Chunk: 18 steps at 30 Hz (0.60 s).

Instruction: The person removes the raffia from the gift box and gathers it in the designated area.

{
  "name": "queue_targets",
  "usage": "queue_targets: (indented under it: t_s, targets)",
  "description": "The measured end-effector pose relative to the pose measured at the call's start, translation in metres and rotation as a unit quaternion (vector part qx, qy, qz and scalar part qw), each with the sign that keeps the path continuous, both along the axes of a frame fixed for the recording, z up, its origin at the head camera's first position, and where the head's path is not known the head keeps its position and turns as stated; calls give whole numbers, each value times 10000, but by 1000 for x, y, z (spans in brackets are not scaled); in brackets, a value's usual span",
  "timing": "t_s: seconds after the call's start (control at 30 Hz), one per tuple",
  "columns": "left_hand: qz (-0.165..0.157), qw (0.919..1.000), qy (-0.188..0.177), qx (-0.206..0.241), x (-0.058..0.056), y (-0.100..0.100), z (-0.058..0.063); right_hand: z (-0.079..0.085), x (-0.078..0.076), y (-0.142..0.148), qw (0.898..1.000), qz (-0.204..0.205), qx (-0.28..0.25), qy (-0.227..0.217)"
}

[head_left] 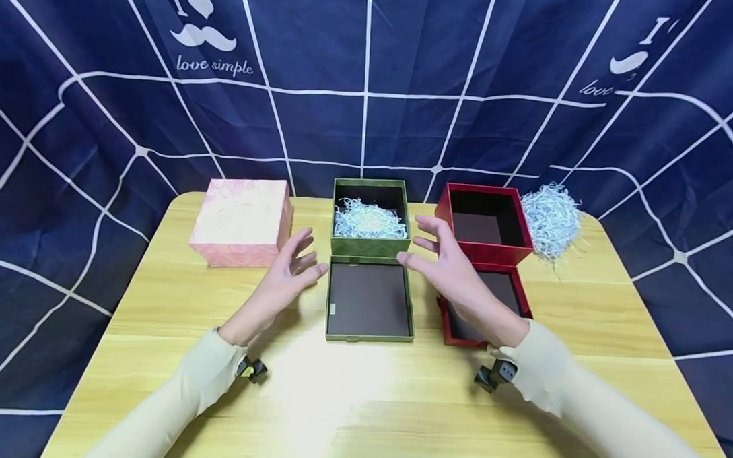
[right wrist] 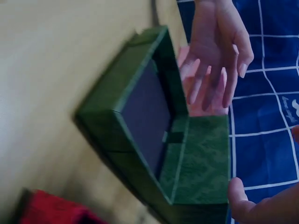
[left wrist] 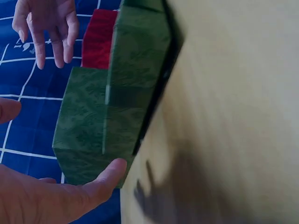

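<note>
A green gift box [head_left: 370, 248] stands in the middle of the table, its hinged lid [head_left: 370, 300] folded down toward me. Pale blue shredded paper [head_left: 369, 220] lies inside it. To its left hovers my left hand [head_left: 286, 277], fingers relaxed and slightly bent, holding nothing. My right hand [head_left: 452, 269] is raised near the box's right side, in front of a red gift box [head_left: 493, 253], and is likewise free of any object. In the left wrist view, the left thumb [left wrist: 105, 179] appears close to the green box; whether it touches cannot be told.
At the left sits a closed pink box [head_left: 242, 214]. The red box is open, its lid [head_left: 518, 295] laid forward and partly behind the right forearm. A heap of pale blue shredded paper [head_left: 551, 218] lies to its right. Dark blue gridded cloth [head_left: 409, 48] hangs around the table [head_left: 348, 417].
</note>
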<state>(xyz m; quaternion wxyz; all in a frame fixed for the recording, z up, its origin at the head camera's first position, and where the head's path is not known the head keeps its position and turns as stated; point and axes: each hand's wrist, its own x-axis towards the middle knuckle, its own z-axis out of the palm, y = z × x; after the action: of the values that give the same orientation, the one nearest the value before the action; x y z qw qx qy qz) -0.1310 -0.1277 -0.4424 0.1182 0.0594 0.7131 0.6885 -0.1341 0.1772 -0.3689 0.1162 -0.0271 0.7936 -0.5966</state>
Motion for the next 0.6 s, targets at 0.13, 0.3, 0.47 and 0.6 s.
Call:
queue_targets:
  t_s: [0.13, 0.3, 0.47, 0.6]
  targets:
    - [41, 9999, -23, 154, -11, 4, 5, 8, -12, -5, 9993, 19, -370, -24]
    - [137, 9987, -285, 397, -28, 14, 9, 15, -28, -11, 9969, 22, -768, -180]
    - [174, 9962, -634, 577, -48, 20, 9, 19, -44, -21, 9969, 76, -744, -246]
    - [-103, 9962, -746, 444, -63, 19, 10, 20, -57, -28, 9973, 169, -561, -445]
